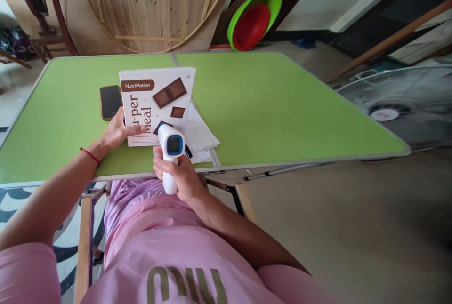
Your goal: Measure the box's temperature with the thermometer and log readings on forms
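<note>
Left hand (118,131) grips box (160,94) by its left side, over near part of table (282,116); right hand (183,177) wraps thermometer (170,182) handle, just before box. Advisable: box steady, screen (174,145) unobstructed

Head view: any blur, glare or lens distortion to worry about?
Head view, centre: large print on the box reads sharp; the thermometer screen looks dark, no reading legible. Head view, right edge: the fan looks stretched and soft, likely wide-angle distortion. Head view, lower right: the floor goes dim and smeared. Head view, tabletop: fairly even light, no strong glare.
</note>
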### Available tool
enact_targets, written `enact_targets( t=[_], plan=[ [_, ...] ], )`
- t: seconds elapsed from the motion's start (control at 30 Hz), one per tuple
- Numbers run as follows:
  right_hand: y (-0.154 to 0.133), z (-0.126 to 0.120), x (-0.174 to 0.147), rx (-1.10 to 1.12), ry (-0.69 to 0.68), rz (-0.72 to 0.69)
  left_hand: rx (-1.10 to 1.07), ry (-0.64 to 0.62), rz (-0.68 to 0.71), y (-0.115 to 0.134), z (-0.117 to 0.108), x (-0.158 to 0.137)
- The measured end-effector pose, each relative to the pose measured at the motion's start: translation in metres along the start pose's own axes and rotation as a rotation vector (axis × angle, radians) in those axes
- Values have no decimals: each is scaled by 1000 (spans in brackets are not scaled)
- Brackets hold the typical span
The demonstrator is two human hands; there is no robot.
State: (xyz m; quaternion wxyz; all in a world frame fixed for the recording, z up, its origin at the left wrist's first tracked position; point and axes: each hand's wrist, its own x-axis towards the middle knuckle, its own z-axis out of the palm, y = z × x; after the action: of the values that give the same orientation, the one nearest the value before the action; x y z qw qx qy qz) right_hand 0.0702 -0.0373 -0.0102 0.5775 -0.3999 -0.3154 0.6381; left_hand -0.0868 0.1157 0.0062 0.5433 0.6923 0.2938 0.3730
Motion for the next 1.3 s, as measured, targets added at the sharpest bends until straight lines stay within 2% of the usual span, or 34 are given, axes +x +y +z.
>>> enact_targets(
  t=[0.17, 0.43, 0.63, 0.9, 1.3],
  plan=[
    [3, 4, 2, -7, 31, -25, -8, -14, -3, -3, -4, 5],
    [0, 5, -8, -165, 12, -84, 11, -15, -16, 0, -1, 3],
    [-2, 10, -21, -173, 35, -87, 65, -57, 45, 9, 2, -4],
    [-1, 9, -33, -219, 40, -48, 184, -67, -9, 9, 4, -13],
    [5, 8, -30, -161, 45, -68, 202, -58, 42, 6, 0, -13]
  ],
)
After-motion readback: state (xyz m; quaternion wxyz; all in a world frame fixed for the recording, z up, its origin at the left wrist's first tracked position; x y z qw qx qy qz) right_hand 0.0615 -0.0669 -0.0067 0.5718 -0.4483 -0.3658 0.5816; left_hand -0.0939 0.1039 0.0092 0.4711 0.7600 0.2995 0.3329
